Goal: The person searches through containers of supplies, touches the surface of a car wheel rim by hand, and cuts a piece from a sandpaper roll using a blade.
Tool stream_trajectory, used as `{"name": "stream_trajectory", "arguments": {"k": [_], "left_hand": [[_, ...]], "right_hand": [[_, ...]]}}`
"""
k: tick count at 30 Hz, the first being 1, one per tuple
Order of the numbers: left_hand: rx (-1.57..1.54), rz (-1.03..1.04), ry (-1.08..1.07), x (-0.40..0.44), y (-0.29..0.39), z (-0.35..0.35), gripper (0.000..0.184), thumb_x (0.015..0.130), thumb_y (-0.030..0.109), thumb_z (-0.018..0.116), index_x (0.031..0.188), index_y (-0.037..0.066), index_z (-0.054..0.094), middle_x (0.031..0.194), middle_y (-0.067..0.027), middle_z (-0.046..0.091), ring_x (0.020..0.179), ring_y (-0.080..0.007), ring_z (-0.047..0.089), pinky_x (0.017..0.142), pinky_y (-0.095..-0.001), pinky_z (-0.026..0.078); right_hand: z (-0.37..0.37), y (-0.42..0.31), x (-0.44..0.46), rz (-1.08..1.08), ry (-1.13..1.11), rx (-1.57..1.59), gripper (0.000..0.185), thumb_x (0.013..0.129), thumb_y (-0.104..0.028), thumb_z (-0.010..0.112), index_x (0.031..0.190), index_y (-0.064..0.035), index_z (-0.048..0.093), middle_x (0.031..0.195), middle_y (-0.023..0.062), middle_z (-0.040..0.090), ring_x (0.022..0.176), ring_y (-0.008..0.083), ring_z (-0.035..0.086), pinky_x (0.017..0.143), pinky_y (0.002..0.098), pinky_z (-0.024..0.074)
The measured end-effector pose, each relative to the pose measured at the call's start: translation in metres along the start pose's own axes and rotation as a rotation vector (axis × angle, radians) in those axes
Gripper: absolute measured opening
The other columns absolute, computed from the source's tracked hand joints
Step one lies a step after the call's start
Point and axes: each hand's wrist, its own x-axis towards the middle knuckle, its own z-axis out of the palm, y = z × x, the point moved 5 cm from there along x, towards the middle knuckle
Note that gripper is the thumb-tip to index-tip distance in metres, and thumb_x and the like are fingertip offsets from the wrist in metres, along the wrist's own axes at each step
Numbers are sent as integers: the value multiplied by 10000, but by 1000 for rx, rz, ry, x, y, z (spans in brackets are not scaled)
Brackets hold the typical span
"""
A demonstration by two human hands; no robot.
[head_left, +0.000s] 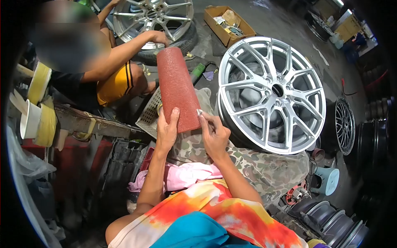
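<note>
A long reddish-brown sheet of sandpaper [178, 87] stretches away from me, slightly curved along its length. My left hand [166, 130] grips its near left corner, thumb on top and fingers underneath. At the sheet's near right edge, my right hand [216, 134] is closed in a pinch. A small pale bit shows at those fingertips, too small to name. Just right of the hands, a silver multi-spoke wheel rim [269, 95] leans tilted on a support covered with camouflage cloth [264, 167].
At the upper left sits another person [120, 58], one hand near a second silver rim [153, 16] on a tire. A cardboard box [229, 39] of scraps lies behind. Around me are a plastic crate [149, 111], a light-blue bucket [326, 180] and stacked rims [335, 221].
</note>
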Motion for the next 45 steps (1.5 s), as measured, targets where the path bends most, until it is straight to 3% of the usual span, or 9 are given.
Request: {"name": "stream_trajectory", "arguments": {"k": [4, 8, 14, 22, 25, 27, 33, 42, 45], "left_hand": [[123, 48, -27, 0, 1, -2, 470, 1117, 312, 554, 1429, -40, 554, 1315, -116, 659, 1175, -173, 605, 1059, -342, 458], [51, -1, -57, 1, -2, -1, 491, 1118, 338, 557, 1435, -37, 555, 1331, -106, 655, 1191, -168, 602, 1072, -335, 451], [16, -67, -65, 0, -3, 1, 506, 1126, 361, 538, 1438, -37, 553, 1341, -103, 649, 1196, -165, 601, 1073, -334, 453], [-21, -44, -56, 1, 5, 8, 444, 1114, 311, 568, 1387, -39, 572, 1266, -110, 676, 1139, -170, 616, 1034, -344, 474], [-32, -26, -41, 1, 5, 6, 437, 1116, 311, 566, 1378, -37, 576, 1253, -113, 681, 1135, -167, 617, 1033, -345, 474], [-10, -36, -47, 2, 4, 5, 433, 1116, 318, 564, 1370, -34, 578, 1255, -115, 682, 1136, -166, 615, 1036, -344, 472], [-20, -28, -43, 3, 1, 5, 440, 1112, 326, 570, 1368, -32, 574, 1264, -125, 677, 1131, -181, 619, 1029, -354, 477], [37, -1, -27, 0, 12, 9, 451, 1102, 326, 586, 1371, -35, 569, 1245, -124, 684, 1112, -191, 633, 1014, -364, 489], [82, 62, -17, 0, 11, 10, 455, 1095, 336, 599, 1354, -37, 571, 1230, -134, 688, 1102, -198, 639, 998, -368, 497]], "right_hand": [[1, -5, 5, 71, -53, -84, 124, 958, -79, 772, 1070, -30, 749, 729, 129, 708, 523, 143, 628, 507, 297, 453], [-25, 8, -30, 88, -59, 61, 97, 989, -36, 752, 1064, 21, 733, 657, -54, 564, 587, -2, 413, 502, 214, 327], [-33, 6, -11, 288, -66, 181, 250, 999, -112, 752, 1220, -20, 680, 575, -32, 441, 543, 38, 338, 497, 254, 267], [-26, 8, -10, 212, -178, -17, 258, 1013, -108, 732, 1251, -18, 692, 617, -54, 496, 585, 26, 425, 531, 218, 341], [-25, -4, -5, 152, -155, -22, 212, 1018, -90, 715, 1212, -3, 711, 689, 2, 606, 597, 45, 507, 537, 234, 403], [-22, -6, -7, 287, -182, 141, 222, 998, -45, 706, 1216, -8, 719, 854, 109, 696, 618, 171, 658, 575, 312, 516], [-29, -26, -8, 21, -269, -23, 361, 953, 42, 715, 1287, -89, 748, 975, 135, 612, 822, 214, 668, 680, 376, 547], [-35, -28, -19, -44, -374, -203, 578, 915, 37, 727, 1449, -175, 661, 977, 172, 582, 836, 337, 663, 725, 438, 549], [-35, -29, -25, -73, -312, -241, 484, 918, 41, 752, 1367, -140, 731, 920, 133, 578, 733, 224, 606, 667, 341, 519]]}}
